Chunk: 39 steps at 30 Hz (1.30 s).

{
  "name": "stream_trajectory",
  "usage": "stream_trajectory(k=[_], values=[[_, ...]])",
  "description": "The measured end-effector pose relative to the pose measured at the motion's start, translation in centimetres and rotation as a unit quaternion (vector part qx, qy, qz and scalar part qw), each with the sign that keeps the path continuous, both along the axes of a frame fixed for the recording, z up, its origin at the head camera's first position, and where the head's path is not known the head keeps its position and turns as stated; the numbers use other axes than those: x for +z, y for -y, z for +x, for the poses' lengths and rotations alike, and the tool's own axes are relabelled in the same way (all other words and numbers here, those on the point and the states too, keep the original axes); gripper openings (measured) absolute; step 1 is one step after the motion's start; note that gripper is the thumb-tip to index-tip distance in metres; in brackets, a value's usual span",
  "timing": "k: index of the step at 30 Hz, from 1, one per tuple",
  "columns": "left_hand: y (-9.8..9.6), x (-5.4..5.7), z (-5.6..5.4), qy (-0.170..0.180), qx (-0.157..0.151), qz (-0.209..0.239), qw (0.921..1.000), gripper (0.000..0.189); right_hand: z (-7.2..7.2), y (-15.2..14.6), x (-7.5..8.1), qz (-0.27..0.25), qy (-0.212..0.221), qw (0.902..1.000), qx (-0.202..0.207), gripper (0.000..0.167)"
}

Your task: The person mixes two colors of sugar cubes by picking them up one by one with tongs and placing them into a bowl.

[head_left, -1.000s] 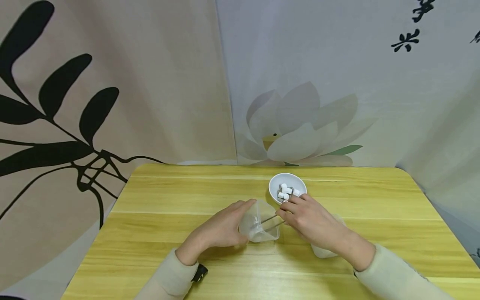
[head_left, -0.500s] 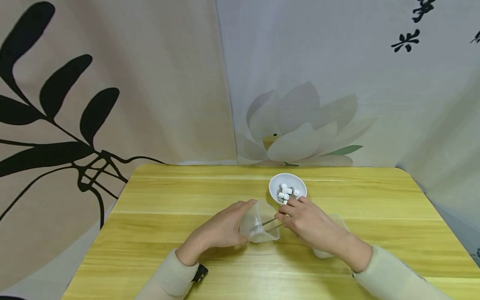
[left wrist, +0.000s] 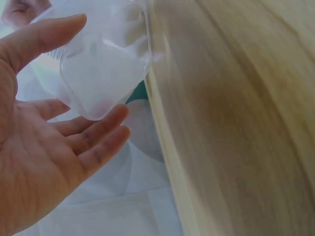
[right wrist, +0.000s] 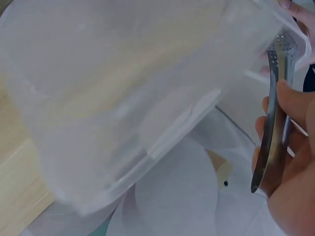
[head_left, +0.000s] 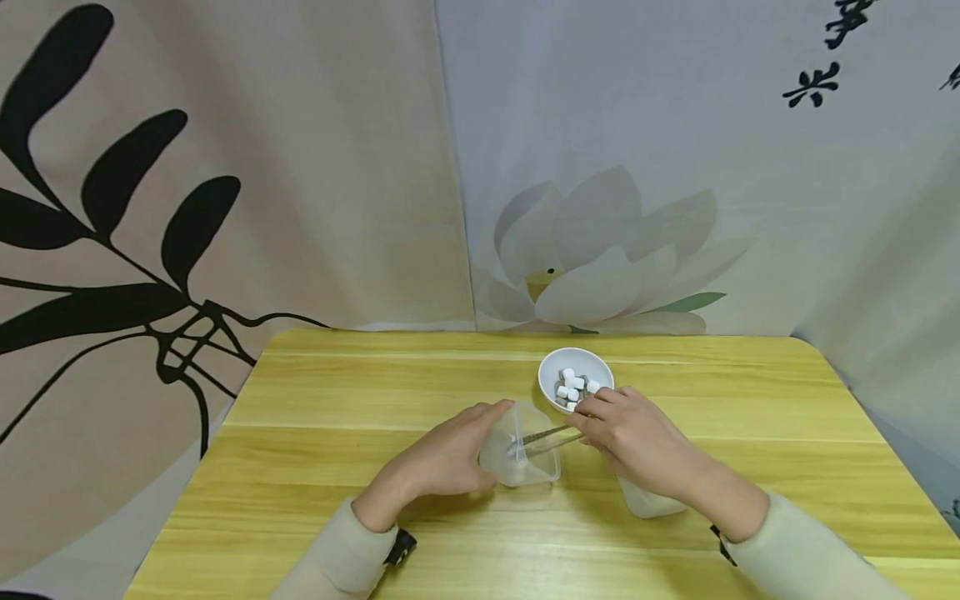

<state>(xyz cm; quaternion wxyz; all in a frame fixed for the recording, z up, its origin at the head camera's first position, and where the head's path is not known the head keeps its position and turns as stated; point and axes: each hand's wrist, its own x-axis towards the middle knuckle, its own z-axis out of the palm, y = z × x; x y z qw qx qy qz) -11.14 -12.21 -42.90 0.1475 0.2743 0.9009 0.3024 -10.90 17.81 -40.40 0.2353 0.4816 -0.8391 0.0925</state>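
In the head view, my left hand (head_left: 446, 450) holds a clear plastic container (head_left: 498, 454) tipped on its side, mouth facing right. The left wrist view has the thumb (left wrist: 61, 33) along one side and fingers on the other. My right hand (head_left: 637, 437) grips metal tongs (head_left: 551, 433), whose ends reach into that container. Perforated tips show on the tongs (right wrist: 278, 113) in the right wrist view; whether they pinch anything I cannot tell. Just beyond the right fingers stands a white bowl (head_left: 551, 362) with several small white pieces (head_left: 572, 383) and greyish bits among them.
A second translucent container (head_left: 648, 502) stands partly hidden under the right hand and wrist; this container (right wrist: 123, 88) looms blurred in the right wrist view. Everything rests on a wooden table (head_left: 360, 375). A printed curtain (head_left: 360, 167) hangs behind its far edge.
My right hand has shifted slightly right, drawing the tongs a little back, so more of their length shows. The left hand and its container stay practically still.
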Motion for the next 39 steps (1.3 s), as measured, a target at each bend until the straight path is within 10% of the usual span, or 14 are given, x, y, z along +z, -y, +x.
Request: stream_trajectory(k=[16, 28, 39], values=[[0.2, 0.1, 0.0, -0.007, -0.004, -0.007, 0.9999, 0.105, -1.5, -5.2, 2.3, -0.078, 0.029, 0.9948, -0.06, 0.039], [0.1, -0.1, 0.0, -0.006, 0.001, -0.005, 1.0, 0.105, -2.9, -7.8, 1.0, -0.112, 0.056, 0.9817, -0.144, 0.035], [0.1, -0.1, 0.0, -0.012, -0.003, -0.003, 0.9999, 0.104, -2.1, -7.6, 1.3, -0.093, 0.067, 0.9835, -0.14, 0.038]])
